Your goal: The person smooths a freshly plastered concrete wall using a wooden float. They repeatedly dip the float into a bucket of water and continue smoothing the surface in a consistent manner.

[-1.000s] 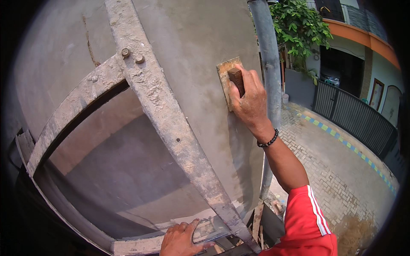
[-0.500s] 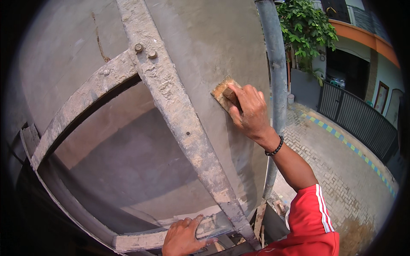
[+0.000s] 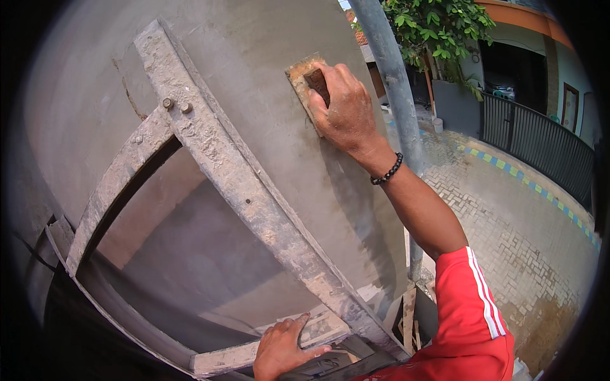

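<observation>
My right hand (image 3: 346, 108) grips the brown handle of a plastering float (image 3: 304, 63), its fingers wrapped round it. The float lies against the grey plastered wall (image 3: 273, 38), near the wall's right edge. Part of its board is hidden behind my hand. Lower down, my left hand (image 3: 279, 348) holds the lower bar (image 3: 219, 362) of a mortar-crusted frame, thumb spread apart from the fingers. The frame's long slanting beam (image 3: 248, 216) runs between my hands, with two bolts (image 3: 176, 105) near its upper part.
A grey metal pole (image 3: 393, 76) rises just right of my right hand. Wooden pieces (image 3: 408, 317) stand near its base. Far below are a paved street (image 3: 489, 222), a dark sliding gate (image 3: 537, 136) and a leafy tree (image 3: 435, 32).
My right hand and the float have moved up along the wall. The view has shifted, so the frame's beam top now shows. My left hand stays on the lower bar.
</observation>
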### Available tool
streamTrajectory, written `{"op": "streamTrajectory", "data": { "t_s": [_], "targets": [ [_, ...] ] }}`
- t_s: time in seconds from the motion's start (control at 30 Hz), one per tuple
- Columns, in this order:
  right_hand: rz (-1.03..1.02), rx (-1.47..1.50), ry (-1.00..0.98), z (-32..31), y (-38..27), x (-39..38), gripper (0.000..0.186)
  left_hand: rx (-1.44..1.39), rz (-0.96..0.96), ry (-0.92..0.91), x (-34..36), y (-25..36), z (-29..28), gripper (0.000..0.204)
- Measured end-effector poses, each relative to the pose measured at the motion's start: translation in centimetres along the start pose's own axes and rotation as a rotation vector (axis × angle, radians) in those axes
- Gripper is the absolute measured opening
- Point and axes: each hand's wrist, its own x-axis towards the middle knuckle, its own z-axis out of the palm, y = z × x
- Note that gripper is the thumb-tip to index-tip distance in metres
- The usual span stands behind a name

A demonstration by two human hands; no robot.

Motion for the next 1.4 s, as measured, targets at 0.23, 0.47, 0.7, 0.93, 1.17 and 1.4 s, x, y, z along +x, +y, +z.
{"op": "streamTrajectory", "data": {
  "t_s": [0.23, 0.47, 0.7, 0.93, 1.17, 1.4],
  "targets": [
    [-0.13, -0.026, -0.293, -1.3, -0.3, -14.1, 0.055, 0.019, 0.006, 0.101, -0.4, -0.3, 0.8, 0.095],
    [0.144, 0.005, -0.011, -1.9, 2.2, -10.6, 0.057, 0.029, 0.049, 0.063, -0.2, -0.5, 0.5, 0.096],
    [0.152, -0.039, -0.081, -2.8, 3.5, -13.2, 0.052, 0.003, -0.001, 0.008, -0.2, -0.2, 0.3, 0.099],
    [-0.068, 0.046, -0.27, -0.8, -1.8, -11.0, 0.055, -0.034, -0.043, 0.011, -0.3, 0.0, -0.2, 0.095],
    [0.082, 0.039, 0.047, 0.3, -1.1, -3.9, 0.046, -0.013, -0.042, -0.084, 0.0, 0.4, -0.7, 0.099],
    [-0.024, -0.001, -0.173, -0.9, -0.7, -6.1, 0.05, -0.012, -0.036, -0.088, -0.1, -0.3, 0.0, 0.105]
  ]
}}
